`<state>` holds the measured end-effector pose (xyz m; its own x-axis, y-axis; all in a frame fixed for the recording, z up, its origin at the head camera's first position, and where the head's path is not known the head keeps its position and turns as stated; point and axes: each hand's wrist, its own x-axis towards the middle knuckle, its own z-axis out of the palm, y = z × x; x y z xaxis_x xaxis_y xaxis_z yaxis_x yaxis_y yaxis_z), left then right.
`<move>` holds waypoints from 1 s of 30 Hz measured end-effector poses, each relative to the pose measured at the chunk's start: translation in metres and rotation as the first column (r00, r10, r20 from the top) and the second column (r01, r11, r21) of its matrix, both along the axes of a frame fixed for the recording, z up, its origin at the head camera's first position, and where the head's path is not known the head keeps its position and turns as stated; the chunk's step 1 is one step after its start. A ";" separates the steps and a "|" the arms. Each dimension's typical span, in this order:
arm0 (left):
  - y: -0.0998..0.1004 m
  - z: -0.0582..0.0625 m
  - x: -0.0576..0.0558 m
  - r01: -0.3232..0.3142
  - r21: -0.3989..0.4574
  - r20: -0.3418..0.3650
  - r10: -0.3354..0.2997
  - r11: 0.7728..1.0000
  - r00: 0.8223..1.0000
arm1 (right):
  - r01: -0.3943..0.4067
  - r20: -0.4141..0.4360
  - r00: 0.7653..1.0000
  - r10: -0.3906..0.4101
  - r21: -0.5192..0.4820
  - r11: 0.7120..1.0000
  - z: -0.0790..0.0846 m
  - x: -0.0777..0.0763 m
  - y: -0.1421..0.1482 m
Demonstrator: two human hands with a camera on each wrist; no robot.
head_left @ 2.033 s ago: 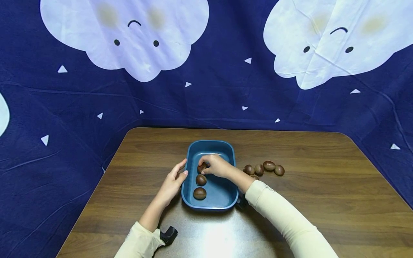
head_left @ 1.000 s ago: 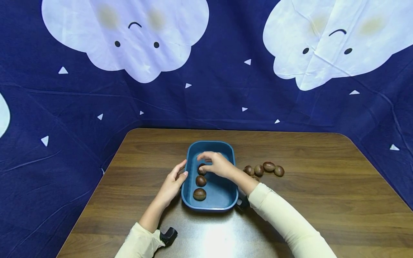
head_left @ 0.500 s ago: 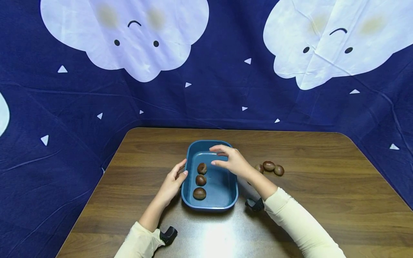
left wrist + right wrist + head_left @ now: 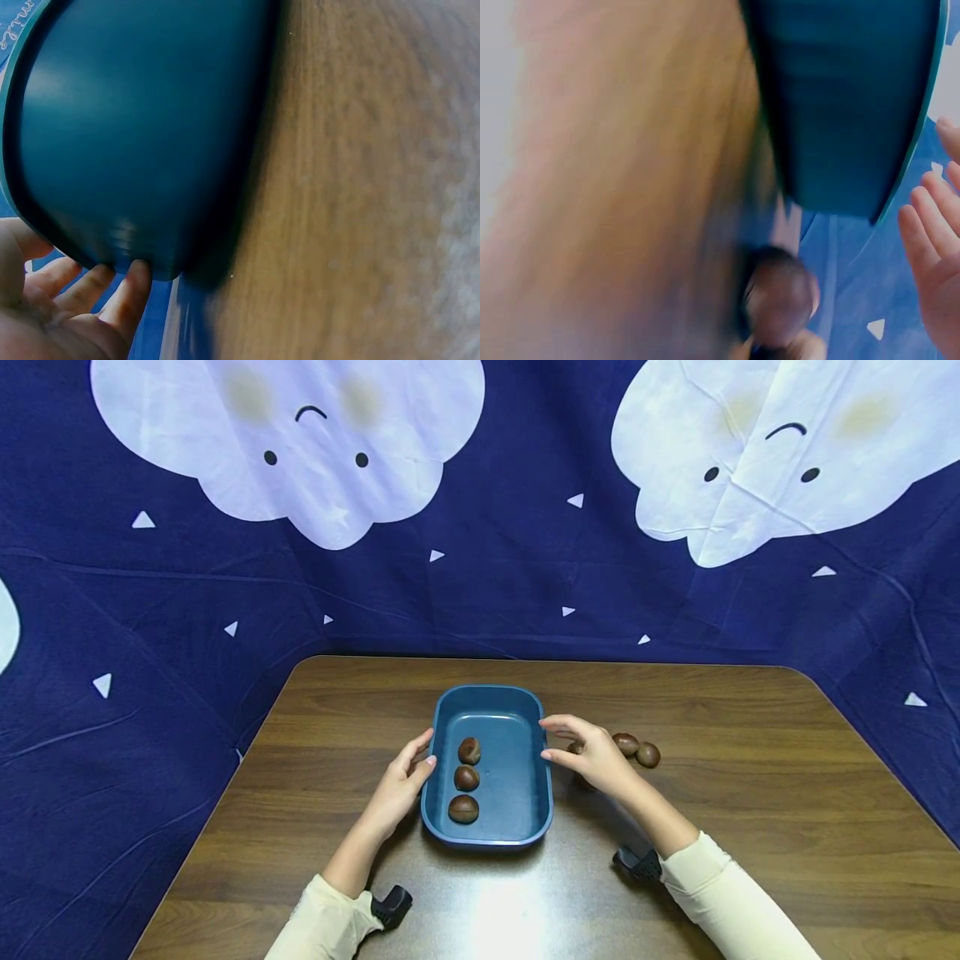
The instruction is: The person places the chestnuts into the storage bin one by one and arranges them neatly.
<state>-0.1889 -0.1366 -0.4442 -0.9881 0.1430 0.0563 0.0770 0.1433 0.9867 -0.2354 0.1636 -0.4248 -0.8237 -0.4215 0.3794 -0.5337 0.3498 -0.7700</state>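
A blue rectangular tub (image 4: 517, 785) stands on the table with 3 brown chestnuts (image 4: 466, 778) in a column along its left side. My left hand (image 4: 401, 785) touches the tub's left wall; in the left wrist view its fingertips (image 4: 137, 271) rest against the outside with the fingers fairly straight. Just outside the opposite rim, my right hand (image 4: 596, 758) hovers with thumb and fingers spread and nothing between them. Under and behind that hand lie several more chestnuts (image 4: 647, 755), partly covered by it. The right wrist view shows a blurred chestnut (image 4: 780, 300) beside the tub.
The brown wooden table (image 4: 750, 793) carries everything. Behind it hangs a dark blue cloth (image 4: 525, 577) printed with white clouds and small triangles. A black wrist device (image 4: 637, 863) sits below the right forearm, another (image 4: 392, 908) by the left.
My right hand has let go of the farthest chestnut in the tub, then lifted and moved right, out past the rim toward the loose chestnuts. My left hand has stayed put.
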 end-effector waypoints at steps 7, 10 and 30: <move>0.000 0.001 0.000 0.001 0.006 0.003 -0.001 1.000 1.000 | 0.019 0.069 0.997 -0.021 0.024 1.000 -0.009 0.009 0.023; 0.001 0.003 0.001 0.002 0.013 0.018 -0.003 1.000 1.000 | 0.013 0.069 0.997 -0.016 0.041 0.999 -0.013 0.011 0.031; 0.006 0.032 0.016 0.018 -0.008 0.014 -0.018 1.000 1.000 | 0.037 -0.025 0.999 -0.033 0.186 0.982 -0.032 0.019 0.058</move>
<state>-0.1732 -0.1310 -0.4122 -0.9860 0.1614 0.0409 0.0654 0.1501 0.9865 -0.2168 0.2212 -0.4566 -0.8318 -0.4572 0.3147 -0.5340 0.5048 -0.6782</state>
